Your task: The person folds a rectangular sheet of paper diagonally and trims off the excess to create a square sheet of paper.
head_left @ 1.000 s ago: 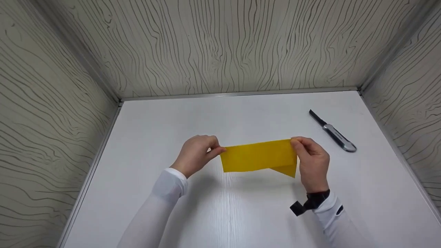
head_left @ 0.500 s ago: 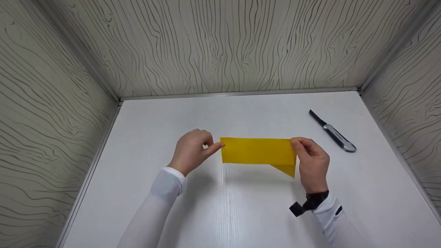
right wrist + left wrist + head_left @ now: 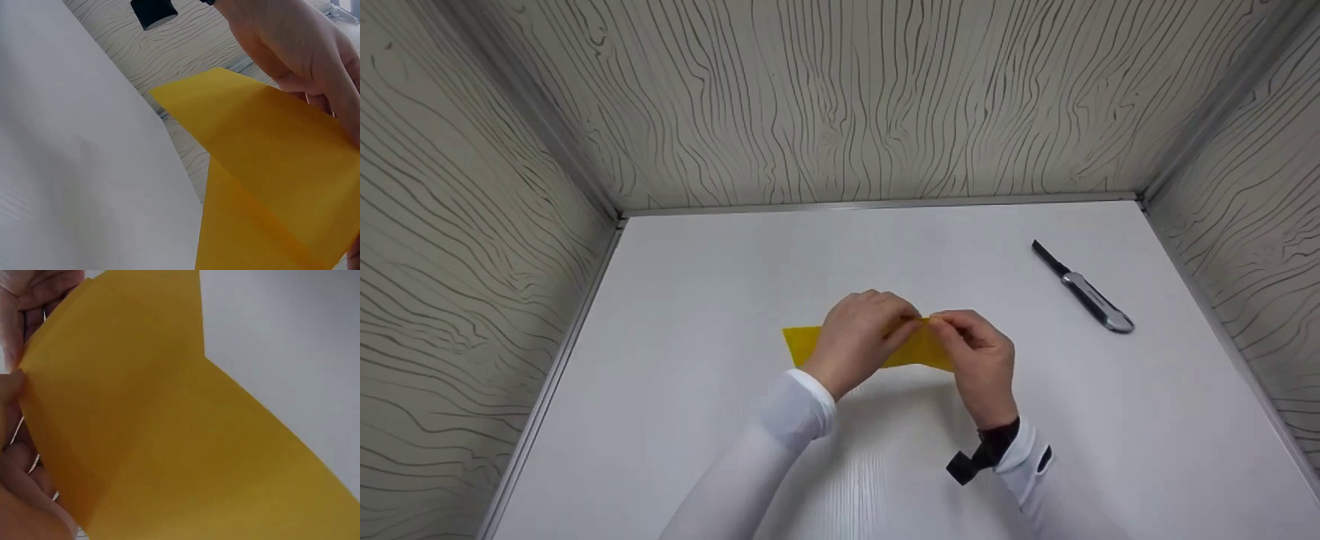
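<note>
A folded strip of yellow paper (image 3: 802, 343) is held above the white table in the head view. My left hand (image 3: 859, 334) lies in front of its middle and pinches the upper edge between thumb and fingers. Close beside it, my right hand (image 3: 981, 364) pinches the same edge near the strip's right end. The left end sticks out past the left hand. Yellow paper (image 3: 169, 410) fills most of the left wrist view, with fingers along its left edge. In the right wrist view the paper (image 3: 270, 132) bends, one part hanging below the other.
A utility knife (image 3: 1084, 289) with a black blade and a silver-and-black handle lies on the table (image 3: 697, 277) at the right. Wood-patterned walls (image 3: 840, 105) enclose the table at the back and both sides.
My left hand has let go of the paper's left end, moved right along it and pinched the upper edge beside the right hand. The right hand, with the paper, has shifted left.
</note>
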The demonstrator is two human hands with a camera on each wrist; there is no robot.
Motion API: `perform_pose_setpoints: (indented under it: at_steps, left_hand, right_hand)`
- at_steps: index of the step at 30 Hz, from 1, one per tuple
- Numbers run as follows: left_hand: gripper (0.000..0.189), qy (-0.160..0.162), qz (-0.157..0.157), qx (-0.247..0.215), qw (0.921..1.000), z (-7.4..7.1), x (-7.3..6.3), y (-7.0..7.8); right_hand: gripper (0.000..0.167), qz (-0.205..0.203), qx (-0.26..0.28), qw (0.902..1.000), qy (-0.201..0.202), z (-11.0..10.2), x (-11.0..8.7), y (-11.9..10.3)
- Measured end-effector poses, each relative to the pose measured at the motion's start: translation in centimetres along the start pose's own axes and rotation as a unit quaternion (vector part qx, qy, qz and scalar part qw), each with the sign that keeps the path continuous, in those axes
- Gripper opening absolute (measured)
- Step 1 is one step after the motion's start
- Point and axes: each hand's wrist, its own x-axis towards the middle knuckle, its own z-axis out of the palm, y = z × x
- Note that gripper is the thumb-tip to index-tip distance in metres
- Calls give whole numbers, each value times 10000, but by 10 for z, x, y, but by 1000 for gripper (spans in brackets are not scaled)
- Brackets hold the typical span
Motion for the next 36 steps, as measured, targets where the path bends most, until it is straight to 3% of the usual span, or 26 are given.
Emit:
perform_pose_setpoints:
  at_steps: [3,11,24,29,36]
  left_hand:
    - [17,-78,-151,-162,9997,2,0,2]
    - [18,-180,-85,-419,9989,-1,-1,0]
    - [13,-531,-411,-763,9948,-6,-6,-8]
    - [12,-629,-625,-684,9937,-9,-8,-13]
    - [14,-721,-648,-708,9928,-10,-11,-22]
  right_hand:
    - [15,18,231,9997,-116,5,-2,-2]
    - [11,-230,457,9982,-298,6,0,-1]
    - [13,156,188,9995,-190,-5,3,-4]
    - [16,331,92,9994,-27,-10,4,-4]
    - [18,520,29,9986,39,-16,5,-4]
